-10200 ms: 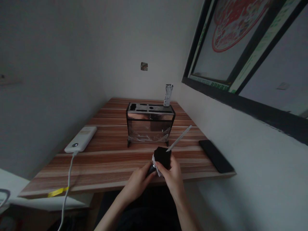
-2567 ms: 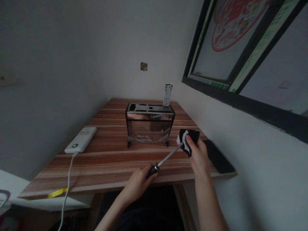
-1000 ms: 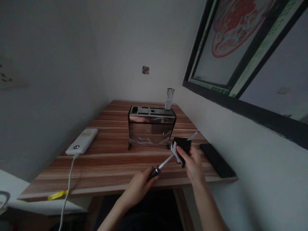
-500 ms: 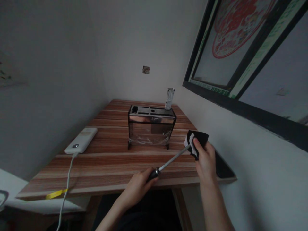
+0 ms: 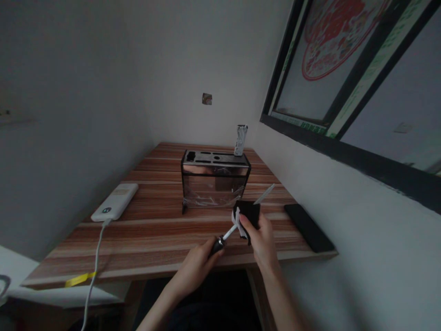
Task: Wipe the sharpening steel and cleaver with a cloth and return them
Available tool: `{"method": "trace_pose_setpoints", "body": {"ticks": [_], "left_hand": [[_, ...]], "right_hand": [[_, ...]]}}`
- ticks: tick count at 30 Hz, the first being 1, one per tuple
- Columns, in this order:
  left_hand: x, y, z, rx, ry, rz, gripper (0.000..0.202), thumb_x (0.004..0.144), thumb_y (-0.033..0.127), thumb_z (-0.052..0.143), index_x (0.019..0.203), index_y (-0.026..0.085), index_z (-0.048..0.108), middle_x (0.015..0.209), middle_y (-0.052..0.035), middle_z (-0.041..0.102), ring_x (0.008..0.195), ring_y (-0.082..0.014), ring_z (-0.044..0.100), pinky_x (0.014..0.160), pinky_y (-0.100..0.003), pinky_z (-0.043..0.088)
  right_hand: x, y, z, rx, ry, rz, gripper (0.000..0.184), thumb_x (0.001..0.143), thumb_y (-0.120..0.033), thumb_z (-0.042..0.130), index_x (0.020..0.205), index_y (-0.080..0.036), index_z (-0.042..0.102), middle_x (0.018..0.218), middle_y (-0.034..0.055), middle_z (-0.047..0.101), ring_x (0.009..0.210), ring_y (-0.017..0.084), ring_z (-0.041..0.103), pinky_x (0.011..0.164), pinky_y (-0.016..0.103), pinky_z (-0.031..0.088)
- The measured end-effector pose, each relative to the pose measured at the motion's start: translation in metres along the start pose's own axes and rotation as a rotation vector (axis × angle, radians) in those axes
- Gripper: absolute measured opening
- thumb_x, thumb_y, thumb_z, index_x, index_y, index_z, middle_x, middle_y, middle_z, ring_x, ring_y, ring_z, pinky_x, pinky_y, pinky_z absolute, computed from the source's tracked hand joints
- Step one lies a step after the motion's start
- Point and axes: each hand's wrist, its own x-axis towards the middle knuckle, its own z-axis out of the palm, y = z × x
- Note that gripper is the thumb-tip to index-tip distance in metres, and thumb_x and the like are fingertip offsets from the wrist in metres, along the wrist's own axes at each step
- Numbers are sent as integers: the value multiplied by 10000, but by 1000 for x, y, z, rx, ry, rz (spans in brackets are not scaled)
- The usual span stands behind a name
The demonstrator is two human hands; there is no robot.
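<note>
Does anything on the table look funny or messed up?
Yes, a bit. The clear wrap low on the stand is wrinkled, not smooth. A yellow strip sits askew at the front edge of the table, by the white cable.

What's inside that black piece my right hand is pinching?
A thin rod seems to pass through the black piece in your right hand. It joins the dark handle in your left hand; its tip shows beyond. The stretch between is covered.
</note>
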Motion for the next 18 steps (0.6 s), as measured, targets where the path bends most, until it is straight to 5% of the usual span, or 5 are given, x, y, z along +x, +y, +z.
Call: {"method": "trace_pose_setpoints", "body": {"ticks": [8,18], "left_hand": [[2,-7,5,-71,27,25,256,904,344,426,1086,199,533,881,-53,685,850,-212,637,768,-264,444],[2,-8,5,-69,23,25,217,894,330,442,1045,205,536,891,-57,685,890,-228,642,787,-273,453]], "right_hand": [[-22,16,16,-11,-165,71,400,625,-359,759,960,-172,646,888,76,713,808,242,662,735,361,529],[-27,24,18,-39,-165,100,437,646,-373,746,1008,-165,620,942,97,705,879,262,656,812,395,510]]}}
